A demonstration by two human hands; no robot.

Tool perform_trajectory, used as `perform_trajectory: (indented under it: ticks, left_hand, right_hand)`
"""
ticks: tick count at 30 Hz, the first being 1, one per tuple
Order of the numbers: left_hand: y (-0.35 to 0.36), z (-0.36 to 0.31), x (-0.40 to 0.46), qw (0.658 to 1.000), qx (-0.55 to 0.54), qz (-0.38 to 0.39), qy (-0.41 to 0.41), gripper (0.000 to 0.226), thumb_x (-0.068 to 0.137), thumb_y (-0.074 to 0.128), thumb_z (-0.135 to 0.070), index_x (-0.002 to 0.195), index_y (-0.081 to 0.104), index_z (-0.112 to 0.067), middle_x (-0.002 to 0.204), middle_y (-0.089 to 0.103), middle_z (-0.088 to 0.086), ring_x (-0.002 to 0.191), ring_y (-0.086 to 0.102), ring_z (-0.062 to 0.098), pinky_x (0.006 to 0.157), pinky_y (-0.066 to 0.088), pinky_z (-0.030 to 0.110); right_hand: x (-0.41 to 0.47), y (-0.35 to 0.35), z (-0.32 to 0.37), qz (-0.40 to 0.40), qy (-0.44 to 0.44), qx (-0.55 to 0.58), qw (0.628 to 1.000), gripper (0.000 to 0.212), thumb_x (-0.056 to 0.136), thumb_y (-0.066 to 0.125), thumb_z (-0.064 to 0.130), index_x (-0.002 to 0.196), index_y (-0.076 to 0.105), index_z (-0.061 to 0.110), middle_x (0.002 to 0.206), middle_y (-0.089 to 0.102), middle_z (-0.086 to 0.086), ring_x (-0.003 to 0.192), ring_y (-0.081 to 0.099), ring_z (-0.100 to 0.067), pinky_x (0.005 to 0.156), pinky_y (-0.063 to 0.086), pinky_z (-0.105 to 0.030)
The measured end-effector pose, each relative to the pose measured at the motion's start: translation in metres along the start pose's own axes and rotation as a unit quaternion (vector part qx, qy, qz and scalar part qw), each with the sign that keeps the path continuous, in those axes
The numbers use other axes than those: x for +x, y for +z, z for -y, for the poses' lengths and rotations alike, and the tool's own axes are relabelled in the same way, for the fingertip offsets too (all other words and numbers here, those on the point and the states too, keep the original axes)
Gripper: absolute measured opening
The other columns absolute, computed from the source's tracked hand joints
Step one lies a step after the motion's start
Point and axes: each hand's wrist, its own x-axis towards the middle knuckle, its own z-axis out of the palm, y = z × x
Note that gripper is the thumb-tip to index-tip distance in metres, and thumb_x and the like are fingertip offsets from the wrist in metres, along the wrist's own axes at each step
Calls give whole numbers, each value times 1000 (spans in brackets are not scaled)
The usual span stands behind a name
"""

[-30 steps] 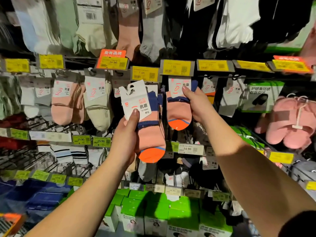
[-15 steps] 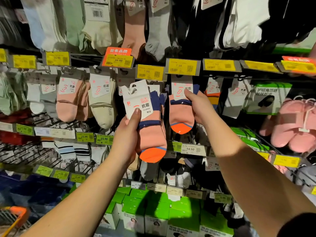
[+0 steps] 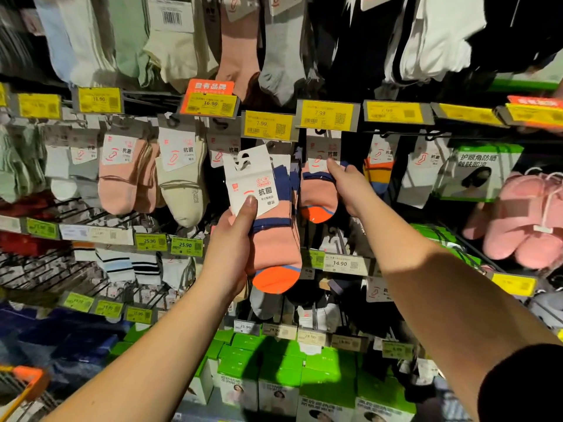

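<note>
My left hand (image 3: pixel 230 248) grips a pair of pink socks (image 3: pixel 275 248) with navy bands, an orange toe and a white card label, held off the rack in front of the display. My thumb presses on the label's lower edge. My right hand (image 3: pixel 350 185) holds a matching pink pair (image 3: pixel 318 199) that still hangs from its hook under a yellow 7.99 price tag (image 3: pixel 327 115). Its fingers curl round the sock's right side, and the thumb lies on the card.
Rows of hanging socks fill the wall rack, with yellow price tags (image 3: pixel 99 100) on each hook. Pink slippers (image 3: pixel 527 217) hang at the right. Green boxes (image 3: pixel 265 370) are stacked below. An orange basket handle (image 3: pixel 29 379) shows at the bottom left.
Both hands keep their hold on the socks. The view has shifted slightly, so the rack sits a little lower and further right; the basket handle has come into sight.
</note>
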Motion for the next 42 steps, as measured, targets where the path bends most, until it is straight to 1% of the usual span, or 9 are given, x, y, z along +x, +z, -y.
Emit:
perform_trajectory:
  ticks: [6,11,16,21,27,32,35,38,42]
  left_hand:
    - [-6,3,-3,1000,-11,8,-1,28,101,54,-36,118,66,-17,105,77,6,88,75,20,63,58,30]
    - [-4,9,-8,1000,-13,9,-21,31,100,55,-35,122,64,-14,108,76,8,85,75,19,60,57,29]
    - [4,19,-13,1000,4,-3,-19,16,97,62,-35,107,63,-22,92,78,-3,86,75,19,74,61,39]
    - [6,25,-17,997,72,-2,8,60,69,73,-68,114,64,-30,105,76,-3,98,73,21,90,57,50]
    - [6,24,-23,983,177,-20,34,37,93,64,-44,122,51,-25,95,60,-23,85,59,-5,62,43,6]
    - [7,14,-21,980,193,-10,42,36,105,31,-46,121,51,-20,89,47,-27,81,51,9,62,34,21]
    - [0,20,-12,985,163,-35,36,21,104,42,-43,110,53,-25,91,59,-21,81,58,-1,63,43,7]
    - [-4,17,-12,987,149,-53,40,30,103,48,-43,119,58,-20,109,68,-7,104,64,16,84,48,31]
    - [-11,7,-12,985,145,-82,52,17,104,47,-37,112,53,-23,96,63,-13,88,61,5,72,45,14]
  right_hand:
    - [-36,-11,-18,-56,1,10,998,60,92,65,47,138,45,14,124,55,-1,113,54,-19,90,43,-31]
    - [-113,2,-24,-73,-53,112,990,13,103,51,32,102,57,20,91,57,5,80,53,-10,75,46,-28]
    - [-176,31,-17,20,-116,151,981,15,104,50,26,95,59,18,84,58,4,74,55,-6,71,45,-22]
    - [-190,39,-20,67,-133,139,979,20,89,70,24,106,62,17,97,73,-5,87,68,-14,77,52,-21]
    - [-187,36,-21,109,-111,151,976,21,97,63,12,109,65,28,100,76,16,100,70,-5,89,53,-22]
    - [-182,33,-23,117,-61,200,971,19,101,57,15,113,66,26,108,76,0,102,72,-21,89,57,-39]
    - [-179,29,-24,115,-42,223,967,20,102,53,12,115,63,23,110,75,-4,103,71,-23,88,56,-39]
    - [-174,23,-20,117,-25,266,957,22,102,51,10,120,61,17,109,75,-9,100,72,-26,81,59,-37]
    - [-146,5,-7,40,-42,259,964,22,102,53,12,123,59,19,114,73,-9,106,70,-27,91,57,-45]
